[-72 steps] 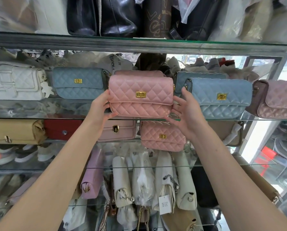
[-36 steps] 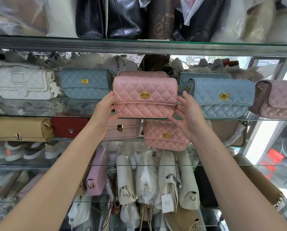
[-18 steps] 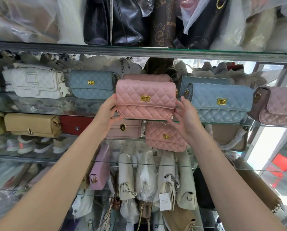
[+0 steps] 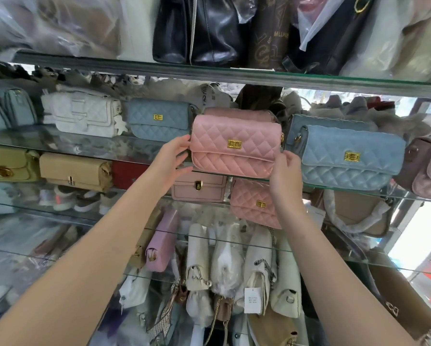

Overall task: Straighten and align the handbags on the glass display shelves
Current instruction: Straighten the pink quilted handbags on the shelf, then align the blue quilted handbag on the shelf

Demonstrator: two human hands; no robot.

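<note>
A pink quilted handbag point(image 4: 235, 146) with a gold clasp stands at the front edge of a glass shelf point(image 4: 84, 143), slightly tilted. My left hand point(image 4: 170, 162) grips its left end, and my right hand point(image 4: 285, 171) holds its lower right corner. A second pink bag point(image 4: 237, 111) stands right behind it, mostly hidden. To the left sit a blue quilted bag point(image 4: 159, 119) and a white quilted bag point(image 4: 84, 114). To the right stands a larger light-blue quilted bag point(image 4: 352, 156), then a mauve one point(image 4: 428, 168) at the frame edge.
Dark bags point(image 4: 199, 28) and plastic-wrapped bags fill the shelf above. The shelf below holds beige point(image 4: 74, 172), red point(image 4: 128, 174), pale pink point(image 4: 199, 189) and pink quilted point(image 4: 254, 203) bags. Lower down, several cream bags point(image 4: 257, 265) stand upright.
The pink bag, held in both hands, has shifted slightly left and back on the shelf. My view has turned left, showing more bags at the left.
</note>
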